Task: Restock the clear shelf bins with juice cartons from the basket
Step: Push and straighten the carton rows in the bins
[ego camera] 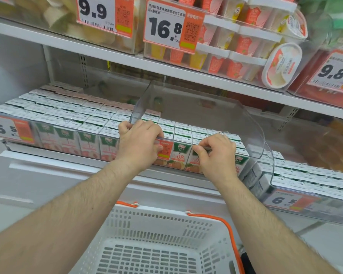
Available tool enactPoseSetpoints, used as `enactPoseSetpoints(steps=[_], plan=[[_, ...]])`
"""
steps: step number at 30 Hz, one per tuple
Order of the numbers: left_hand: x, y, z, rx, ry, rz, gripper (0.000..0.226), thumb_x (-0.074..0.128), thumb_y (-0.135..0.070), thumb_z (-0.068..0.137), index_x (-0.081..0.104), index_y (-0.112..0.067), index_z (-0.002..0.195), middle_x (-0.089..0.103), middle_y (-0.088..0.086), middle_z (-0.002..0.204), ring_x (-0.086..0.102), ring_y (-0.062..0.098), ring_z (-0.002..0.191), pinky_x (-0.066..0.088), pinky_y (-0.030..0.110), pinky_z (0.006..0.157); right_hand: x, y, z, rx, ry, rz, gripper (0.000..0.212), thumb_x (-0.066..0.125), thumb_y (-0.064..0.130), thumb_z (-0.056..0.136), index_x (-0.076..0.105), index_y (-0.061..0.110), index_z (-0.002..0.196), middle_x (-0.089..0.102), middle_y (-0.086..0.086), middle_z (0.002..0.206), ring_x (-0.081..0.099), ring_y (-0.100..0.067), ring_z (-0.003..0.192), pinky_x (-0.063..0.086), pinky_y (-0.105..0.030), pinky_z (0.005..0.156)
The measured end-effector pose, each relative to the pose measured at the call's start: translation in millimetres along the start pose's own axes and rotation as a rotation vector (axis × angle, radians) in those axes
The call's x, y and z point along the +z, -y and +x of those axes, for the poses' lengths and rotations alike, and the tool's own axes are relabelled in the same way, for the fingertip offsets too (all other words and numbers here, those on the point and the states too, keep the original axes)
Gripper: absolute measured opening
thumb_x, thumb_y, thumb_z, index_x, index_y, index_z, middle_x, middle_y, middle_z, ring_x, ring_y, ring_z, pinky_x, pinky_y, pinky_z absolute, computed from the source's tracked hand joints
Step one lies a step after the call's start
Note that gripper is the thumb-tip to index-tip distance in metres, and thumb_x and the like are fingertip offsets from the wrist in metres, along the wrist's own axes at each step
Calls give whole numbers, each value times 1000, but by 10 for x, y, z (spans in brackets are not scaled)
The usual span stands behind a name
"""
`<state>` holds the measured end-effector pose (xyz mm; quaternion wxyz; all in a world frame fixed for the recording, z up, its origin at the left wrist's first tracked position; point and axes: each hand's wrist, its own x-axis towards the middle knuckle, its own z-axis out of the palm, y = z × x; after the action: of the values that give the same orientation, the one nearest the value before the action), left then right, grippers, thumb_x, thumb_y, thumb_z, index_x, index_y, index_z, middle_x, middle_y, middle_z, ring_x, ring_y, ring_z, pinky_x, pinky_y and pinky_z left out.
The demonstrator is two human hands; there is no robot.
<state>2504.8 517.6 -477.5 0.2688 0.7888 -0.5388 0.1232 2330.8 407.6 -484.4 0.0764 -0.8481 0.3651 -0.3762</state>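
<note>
Closest to you is the white basket [156, 244] with orange handles, sitting right under both wrists, and what shows of its inside has no cartons in it. So I'd guess the loading is basically done and this step is just seating the middle clear bin [251, 123] back on the shelf.

Up at the grip: the left hand [139, 143] has its fingers curled over the bin's front lip at its left corner, thumb side up against the clear side wall. The right hand [216, 153] is pinching the same front lip a bit further along to the right, fingers bent tight on the edge. Both are closed on the plastic, nothing else in them.

Just beyond the fingers, the juice cartons [186, 133] fill the bin in tight rows, tops level, with orange-label fronts showing between the two hands.

To do this well, I'd push evenly with both hands so the bin goes in straight. It looks angled compared to the bin left of the grip, and its right corner is crowding the bin on the right. Keep the pressure low on the lip, since the tall clear walls look flexy and could bow. Watch the price tag [162, 151] under the left fingers too.

Past all that, the shelf above has dessert tubs [281, 64].
</note>
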Motion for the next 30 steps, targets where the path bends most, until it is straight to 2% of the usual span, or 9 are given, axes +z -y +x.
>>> enactPoseSetpoints(steps=[3,8,12,17,25,30], plan=[[12,13,-21,9,9,11,26,69,-36,85,44,-38,90,44,-21,98,44,8,107,13,33,90,7,-18,-25,-4,5,-4,19,75,23,85,61,17,72,53,9,77,47,-14,82,19,-26,80],[67,58,-106,32,31,18,17,71,-34,85,58,-33,97,50,-20,99,48,9,106,12,33,98,54,-33,-119,0,44,-1,19,74,23,85,61,17,72,54,8,77,45,-13,82,19,-27,80],[78,66,-123,30,45,33,17,68,-36,87,56,-35,99,46,-22,99,46,7,108,11,33,99,54,-30,-155,1,33,26,21,76,21,84,59,19,71,52,9,76,46,-14,81,21,-28,81],[99,79,-135,23,37,30,18,70,-34,86,56,-35,96,51,-20,100,47,8,106,12,33,98,36,0,-171,21,48,29,24,76,23,83,55,24,71,53,10,77,46,-12,82,23,-29,82],[87,80,-149,30,49,28,19,71,-33,84,55,-35,94,50,-20,97,47,9,106,11,32,96,22,-6,-183,46,75,19,21,75,25,85,58,22,73,50,13,76,43,-10,82,22,-26,81],[101,80,-157,26,39,16,19,72,-32,83,58,-33,95,47,-19,96,48,12,105,13,35,98,9,26,-139,52,102,5,20,73,27,86,58,22,74,55,9,80,49,-15,85,36,-35,86]])
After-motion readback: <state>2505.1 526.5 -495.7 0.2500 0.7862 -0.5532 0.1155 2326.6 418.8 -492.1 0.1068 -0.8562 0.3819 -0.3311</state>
